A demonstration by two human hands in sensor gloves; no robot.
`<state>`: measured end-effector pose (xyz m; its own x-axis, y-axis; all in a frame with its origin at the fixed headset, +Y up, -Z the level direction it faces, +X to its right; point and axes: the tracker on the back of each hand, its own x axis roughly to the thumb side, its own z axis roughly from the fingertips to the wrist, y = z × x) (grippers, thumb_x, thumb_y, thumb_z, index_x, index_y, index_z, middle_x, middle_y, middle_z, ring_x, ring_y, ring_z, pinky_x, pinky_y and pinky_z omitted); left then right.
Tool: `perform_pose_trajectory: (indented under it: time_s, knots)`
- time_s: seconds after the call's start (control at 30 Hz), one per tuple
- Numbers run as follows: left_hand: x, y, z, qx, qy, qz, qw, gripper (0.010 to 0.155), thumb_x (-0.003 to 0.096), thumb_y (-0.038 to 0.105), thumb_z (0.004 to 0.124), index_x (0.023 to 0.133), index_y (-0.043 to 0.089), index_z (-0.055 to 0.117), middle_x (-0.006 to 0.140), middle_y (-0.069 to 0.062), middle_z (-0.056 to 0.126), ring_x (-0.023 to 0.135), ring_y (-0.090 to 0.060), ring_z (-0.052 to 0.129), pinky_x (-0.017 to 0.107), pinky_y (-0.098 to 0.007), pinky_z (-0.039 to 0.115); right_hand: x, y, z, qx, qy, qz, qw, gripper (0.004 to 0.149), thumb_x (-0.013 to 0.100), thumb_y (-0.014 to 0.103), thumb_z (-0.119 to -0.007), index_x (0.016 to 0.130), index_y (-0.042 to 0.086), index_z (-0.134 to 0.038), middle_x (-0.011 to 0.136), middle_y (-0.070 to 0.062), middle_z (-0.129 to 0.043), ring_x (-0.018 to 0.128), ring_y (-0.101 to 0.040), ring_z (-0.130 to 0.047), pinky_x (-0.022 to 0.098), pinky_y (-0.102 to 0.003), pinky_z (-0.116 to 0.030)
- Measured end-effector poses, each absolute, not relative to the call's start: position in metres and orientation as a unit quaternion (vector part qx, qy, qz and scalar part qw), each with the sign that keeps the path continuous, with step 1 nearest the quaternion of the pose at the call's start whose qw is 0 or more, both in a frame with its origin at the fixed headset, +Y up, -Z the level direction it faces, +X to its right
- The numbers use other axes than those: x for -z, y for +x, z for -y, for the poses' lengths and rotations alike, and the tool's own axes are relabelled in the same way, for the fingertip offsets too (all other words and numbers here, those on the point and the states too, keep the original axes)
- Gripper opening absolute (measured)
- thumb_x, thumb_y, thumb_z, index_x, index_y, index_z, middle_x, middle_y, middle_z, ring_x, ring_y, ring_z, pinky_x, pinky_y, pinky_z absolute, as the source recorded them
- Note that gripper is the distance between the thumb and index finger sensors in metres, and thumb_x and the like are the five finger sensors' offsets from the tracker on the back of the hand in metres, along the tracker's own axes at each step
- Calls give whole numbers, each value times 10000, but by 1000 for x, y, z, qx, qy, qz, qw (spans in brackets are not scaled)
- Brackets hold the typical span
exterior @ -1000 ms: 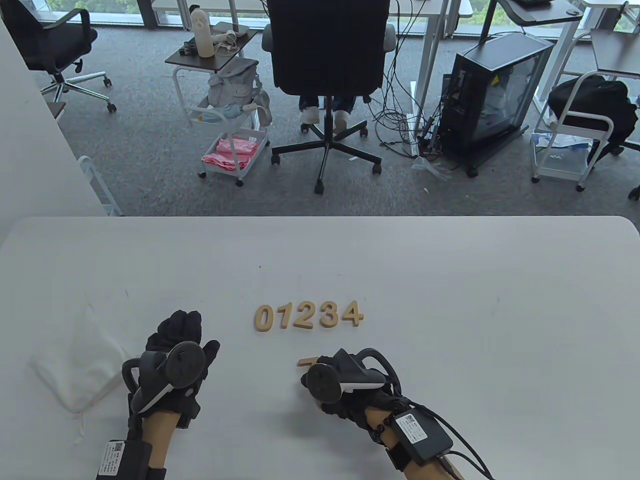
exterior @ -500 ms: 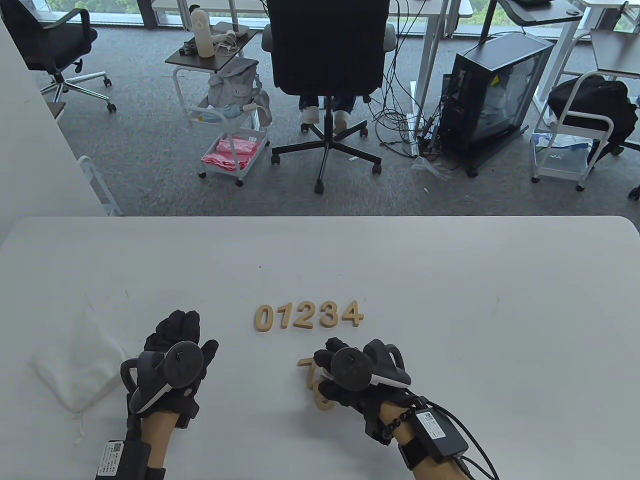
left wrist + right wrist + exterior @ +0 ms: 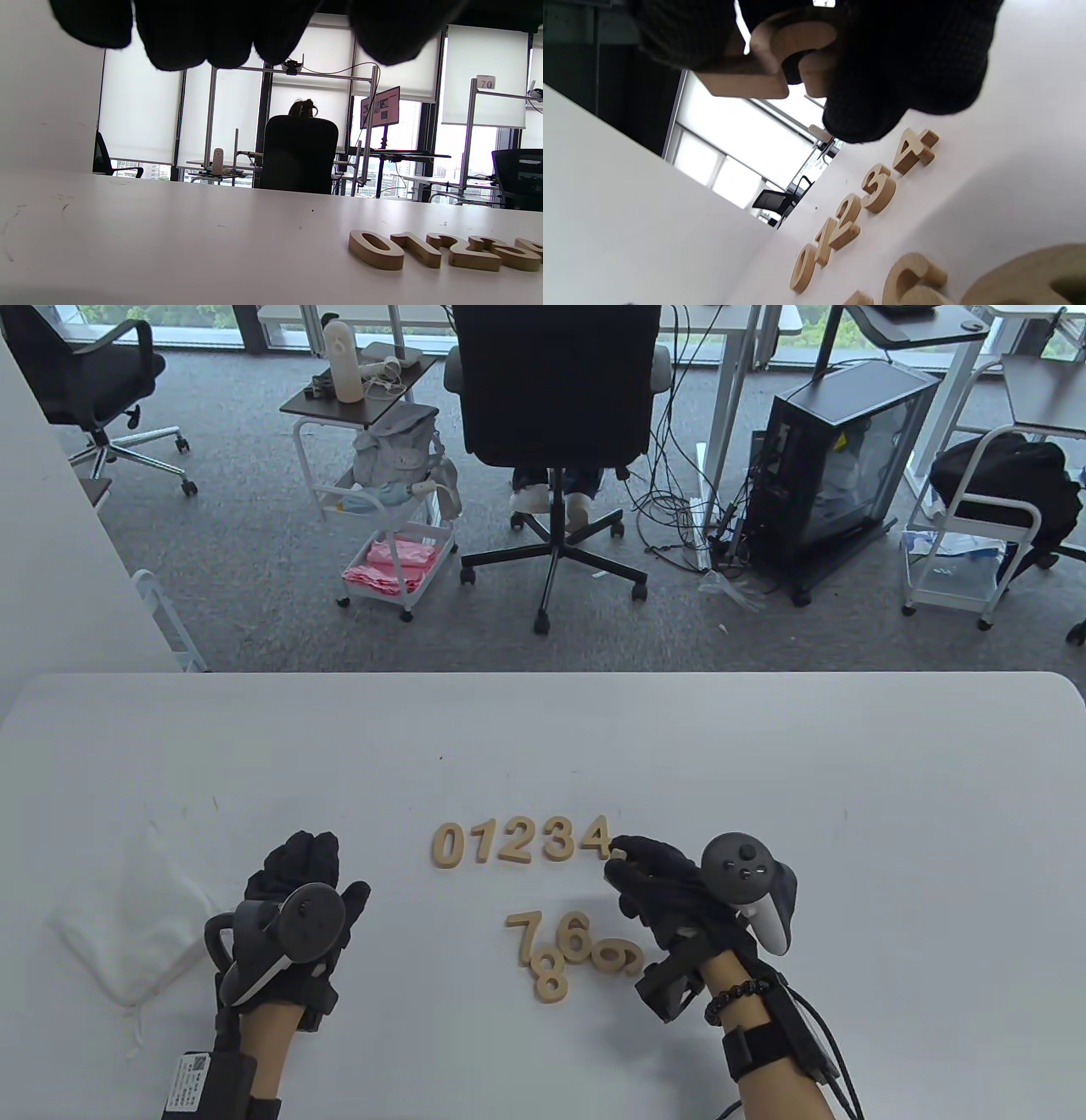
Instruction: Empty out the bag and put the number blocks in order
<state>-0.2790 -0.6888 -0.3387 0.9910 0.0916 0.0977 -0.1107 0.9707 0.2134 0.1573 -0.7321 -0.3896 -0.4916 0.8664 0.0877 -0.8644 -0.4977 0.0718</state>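
Wooden number blocks 0 to 4 [image 3: 519,842] lie in a row mid-table, also seen as the row [image 3: 865,199] in the right wrist view and the row [image 3: 441,252] in the left wrist view. Loose blocks 7 [image 3: 526,937], 8 [image 3: 551,976], 6 [image 3: 577,937] and 9 [image 3: 618,957] sit bunched below the row. My right hand [image 3: 632,865] hovers just right of the 4, its fingers pinching one wooden block [image 3: 780,55] whose number I cannot read. My left hand [image 3: 297,874] rests relaxed on the table, holding nothing. The white cloth bag [image 3: 127,925] lies flat at the far left.
The white table [image 3: 764,780] stretches bare to the right of the row and behind it. Beyond its far edge are an occupied black office chair [image 3: 556,381], a small cart [image 3: 390,551] and a computer case [image 3: 840,466] on the carpet.
My right hand lifted off the loose pile and moved up and right to the 4's end of the row, carrying a block. Blocks 6, 7, 8 and 9 are now uncovered. The left hand stayed put.
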Motion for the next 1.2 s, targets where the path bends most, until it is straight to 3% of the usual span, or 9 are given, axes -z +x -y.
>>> perform_pose_trajectory:
  time_s: [0.07, 0.33, 0.47, 0.7, 0.87, 1.2]
  knots:
    - [339, -279, 689, -51, 109, 43, 992, 731, 521, 492, 711, 1084, 39, 601, 1092, -312, 582, 964, -574, 719, 653, -729, 626, 393, 169, 737, -860, 27, 17, 510, 475, 520, 405, -761, 910, 136, -794, 810, -126, -867, 420, -173, -1091, 290, -315, -1011]
    - [339, -278, 690, -47, 106, 44, 992, 731, 521, 492, 711, 1085, 41, 599, 1093, -311, 580, 965, -573, 719, 652, -729, 627, 398, 197, 751, -842, -45, 28, 537, 498, 538, 245, -764, 991, 50, -700, 877, -202, -776, 556, -238, -1104, 393, -354, -1040]
    - [339, -279, 689, -47, 109, 42, 992, 731, 520, 492, 711, 1084, 39, 601, 1092, -311, 583, 963, -574, 720, 653, -729, 627, 397, 202, 747, -841, -83, 59, 531, 507, 522, 246, -802, 967, 11, -734, 809, -191, -859, 499, -232, -1099, 359, -369, -1015]
    - [339, -280, 687, -48, 113, 40, 992, 732, 520, 492, 712, 1084, 38, 602, 1092, -310, 583, 964, -573, 720, 653, -729, 627, 397, 203, 740, -849, -114, 81, 510, 484, 494, 285, -858, 921, 67, -794, 766, -131, -941, 458, -224, -1087, 330, -362, -996]
    - [339, -280, 686, -49, 115, 40, 991, 731, 520, 492, 712, 1084, 40, 601, 1093, -309, 583, 965, -572, 720, 653, -728, 626, 408, 197, 734, -863, -148, 48, 482, 489, 494, 272, -858, 920, 41, -790, 761, -174, -924, 452, -229, -1094, 320, -361, -1011]
    - [338, -282, 684, -53, 123, 40, 990, 732, 520, 492, 712, 1084, 39, 601, 1093, -308, 583, 966, -573, 718, 654, -730, 626, 456, 170, 733, -923, -202, 0, 327, 479, 480, 275, -872, 902, 53, -820, 751, -197, -911, 427, -218, -1110, 292, -342, -1026]
